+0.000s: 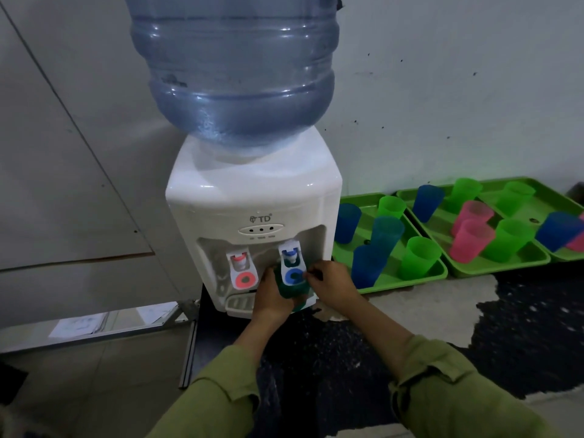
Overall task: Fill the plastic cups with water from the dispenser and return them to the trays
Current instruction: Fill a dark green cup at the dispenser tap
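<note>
A white water dispenser (252,197) with a big blue bottle (234,67) on top stands on the dark counter. It has a red tap (242,270) on the left and a blue tap (292,263) on the right. My left hand (271,298) grips a green plastic cup (290,287) held under the blue tap. My right hand (331,284) is at the blue tap's lever, fingers curled against it. Two green trays (407,284) (505,267) to the right carry several blue, green and pink cups.
The dark counter (410,327) has pale worn patches. A white wall (442,90) stands behind the trays. A white board leans on the left, with papers (79,324) beneath it. A third green tray (568,200) sits at the far right edge.
</note>
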Motion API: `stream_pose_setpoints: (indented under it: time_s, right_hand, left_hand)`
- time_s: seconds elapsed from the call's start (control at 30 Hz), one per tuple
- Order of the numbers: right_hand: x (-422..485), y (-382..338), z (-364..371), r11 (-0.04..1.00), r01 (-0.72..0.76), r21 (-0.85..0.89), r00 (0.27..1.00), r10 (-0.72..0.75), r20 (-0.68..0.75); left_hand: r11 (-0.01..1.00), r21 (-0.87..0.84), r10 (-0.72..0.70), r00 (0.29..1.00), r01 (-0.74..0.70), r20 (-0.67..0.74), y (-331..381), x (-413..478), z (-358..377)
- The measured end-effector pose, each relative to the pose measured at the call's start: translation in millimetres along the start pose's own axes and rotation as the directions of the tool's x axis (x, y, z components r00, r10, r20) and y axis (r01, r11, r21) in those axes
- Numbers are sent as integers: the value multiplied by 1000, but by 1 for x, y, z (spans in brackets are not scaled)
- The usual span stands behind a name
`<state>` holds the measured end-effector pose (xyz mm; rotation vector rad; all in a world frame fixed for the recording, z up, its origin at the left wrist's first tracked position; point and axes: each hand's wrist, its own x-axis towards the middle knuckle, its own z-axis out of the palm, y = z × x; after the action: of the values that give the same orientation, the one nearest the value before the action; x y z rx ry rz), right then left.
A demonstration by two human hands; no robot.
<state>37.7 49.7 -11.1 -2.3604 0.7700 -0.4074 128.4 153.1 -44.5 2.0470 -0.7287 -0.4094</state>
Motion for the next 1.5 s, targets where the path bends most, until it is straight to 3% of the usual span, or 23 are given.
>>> stream_pose_setpoints:
  time_s: [0.2, 0.3, 0.37, 0.53, 0.83, 0.97, 1.13, 1.5]
  right_hand:
    - [-13, -8, -20, 980, 11, 198, 994, -32, 102]
    - [-19, -20, -31, 896, -61, 440, 996, 23, 92]
    - [-16, -29, -37, 861, -87, 501, 996, 67, 59]
    - [-18, -34, -45, 892, -66, 447, 997, 48, 52]
    - [-5, 4, -39, 966, -105, 236, 968, 154, -199]
    - [11, 6, -47, 978, -38, 206, 984, 73, -165]
    - [35, -8, -67, 972, 161, 172, 982, -140, -123]
    - [39, -6, -55, 949, 246, 196, 962, -214, -170]
  left_hand:
    - [996, -87, 0, 1000, -3, -29, 0, -4, 0]
    - [994, -104, -30, 1000, 29, -8, -3, -6, 0]
    - [995, -94, -38, 999, 36, -27, -2, -3, 1]
    - [1000, 0, -26, 1000, 26, -11, 0, 1, 4]
    - [991, 136, -26, 999, 20, 41, 2, 8, 4]
    - [998, 65, -15, 1000, 13, 25, 2, 6, 3]
    - [1000, -5, 1, 1000, -1, -6, -1, 3, 1]
    - [999, 53, 9, 1000, -8, -13, -6, 4, 3]
